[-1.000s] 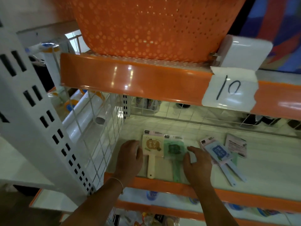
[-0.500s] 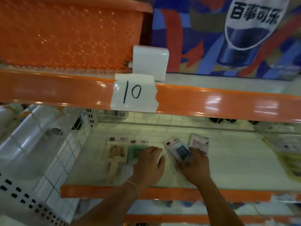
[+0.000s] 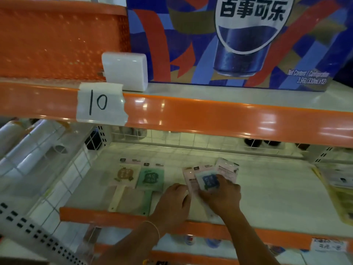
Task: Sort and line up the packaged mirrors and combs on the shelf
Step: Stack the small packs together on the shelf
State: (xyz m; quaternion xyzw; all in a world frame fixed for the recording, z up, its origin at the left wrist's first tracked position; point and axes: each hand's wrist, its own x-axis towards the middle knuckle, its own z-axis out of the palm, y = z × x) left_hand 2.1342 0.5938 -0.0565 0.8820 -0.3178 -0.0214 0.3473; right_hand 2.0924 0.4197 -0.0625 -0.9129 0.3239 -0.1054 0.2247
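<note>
On the white shelf (image 3: 267, 192) a cream packaged hand mirror (image 3: 125, 177) and a green packaged hand mirror (image 3: 151, 179) lie side by side, handles toward the front edge. To their right sits a loose pile: a blue-fronted packaged mirror (image 3: 208, 181) over a pink package (image 3: 190, 180), with a white-backed package (image 3: 228, 170) behind. My right hand (image 3: 221, 196) lies on the blue-fronted mirror, fingers curled over its lower part. My left hand (image 3: 174, 201) rests on the shelf beside the pink package, fingers bent, touching its left edge.
An orange shelf lip (image 3: 210, 115) with a taped "10" label (image 3: 101, 103) hangs just above. An orange basket (image 3: 57, 39), a white box (image 3: 126, 71) and a cola carton (image 3: 238, 39) stand on the upper shelf. Yellow-green packages (image 3: 338, 192) lie at far right; white rolls (image 3: 32, 148) at left behind wire mesh.
Both hands have left the cream and green mirrors and moved right to the loose pile. My right hand now covers the blue-fronted mirror; my left hand sits beside the pink package.
</note>
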